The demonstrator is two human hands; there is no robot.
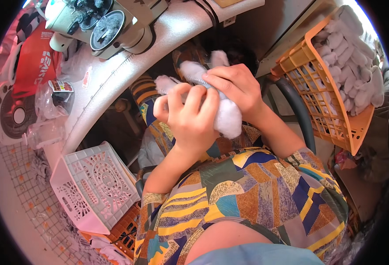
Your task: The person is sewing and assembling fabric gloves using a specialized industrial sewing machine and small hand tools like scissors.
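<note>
Both hands meet in front of my lap on soft, fluffy white pieces that look like socks. My left hand [187,117] has its fingers curled over the near side of a white sock [228,118], whose rounded end hangs below the fingers. From the other side, my right hand [238,88] grips the same bundle, thumb and fingers pressed into the cloth. More white ends stick out above and to the left of the knuckles. Whether this is one sock or a pair I cannot tell, since the fingers cover the middle.
An orange basket [331,75] heaped with similar white pieces stands at the right. At the upper left a machine with round, lint-covered parts [108,30] sits on the curved white table [170,27]. Below it are a clear jar [46,134] and a pale plastic crate [104,176].
</note>
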